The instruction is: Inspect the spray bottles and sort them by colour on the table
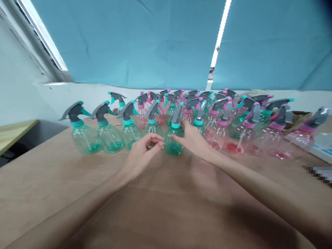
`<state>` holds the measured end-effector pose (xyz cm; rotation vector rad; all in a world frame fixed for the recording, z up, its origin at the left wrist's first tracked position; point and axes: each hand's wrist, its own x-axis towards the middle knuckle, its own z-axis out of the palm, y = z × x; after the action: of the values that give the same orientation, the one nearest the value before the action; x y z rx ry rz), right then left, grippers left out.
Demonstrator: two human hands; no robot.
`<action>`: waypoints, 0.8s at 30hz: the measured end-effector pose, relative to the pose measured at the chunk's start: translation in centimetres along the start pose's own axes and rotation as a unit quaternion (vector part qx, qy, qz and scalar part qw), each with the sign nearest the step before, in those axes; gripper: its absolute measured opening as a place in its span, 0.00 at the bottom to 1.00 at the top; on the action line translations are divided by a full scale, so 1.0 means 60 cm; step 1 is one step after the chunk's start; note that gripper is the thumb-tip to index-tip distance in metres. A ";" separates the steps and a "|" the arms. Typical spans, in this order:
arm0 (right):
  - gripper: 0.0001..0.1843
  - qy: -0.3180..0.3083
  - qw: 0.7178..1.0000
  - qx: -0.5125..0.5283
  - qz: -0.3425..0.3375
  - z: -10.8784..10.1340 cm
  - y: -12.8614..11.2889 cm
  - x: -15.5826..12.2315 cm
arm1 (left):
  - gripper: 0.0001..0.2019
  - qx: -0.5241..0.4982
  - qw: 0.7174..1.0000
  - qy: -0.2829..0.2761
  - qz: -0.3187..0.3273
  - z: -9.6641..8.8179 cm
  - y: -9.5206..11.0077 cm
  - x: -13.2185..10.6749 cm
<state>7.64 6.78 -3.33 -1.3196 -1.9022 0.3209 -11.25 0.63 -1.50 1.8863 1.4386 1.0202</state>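
Note:
In the front row stands a green spray bottle (173, 142), upright on the table, with a turquoise collar and grey trigger head. My right hand (193, 140) grips its right side, the thumb across its front and the other fingers partly hidden behind. Beside its left side is my left hand (145, 148), thumb and fingertips drawn together in a pinch. Whether anything small is between them I cannot make out. Behind my left hand is another green spray bottle (153, 127); close behind my right hand is one more with a turquoise collar (198, 122).
Several green spray bottles (84, 138) line the left front. Several pink spray bottles (241, 138) stand at the right, with more rows behind. A brown box (301, 119) and a pixelated object (321, 173) lie at the right of the wooden table (155, 200). A blue curtain (145, 45) hangs behind.

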 end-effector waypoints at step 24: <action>0.35 -0.126 0.985 0.006 -0.115 -0.133 0.055 -0.175 | 0.13 -0.111 0.976 -0.103 0.156 0.151 0.120 0.033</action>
<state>17.22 -2.73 -4.77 -1.0767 -2.2373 0.3955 0.44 0.74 -0.35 2.0192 0.8904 1.0409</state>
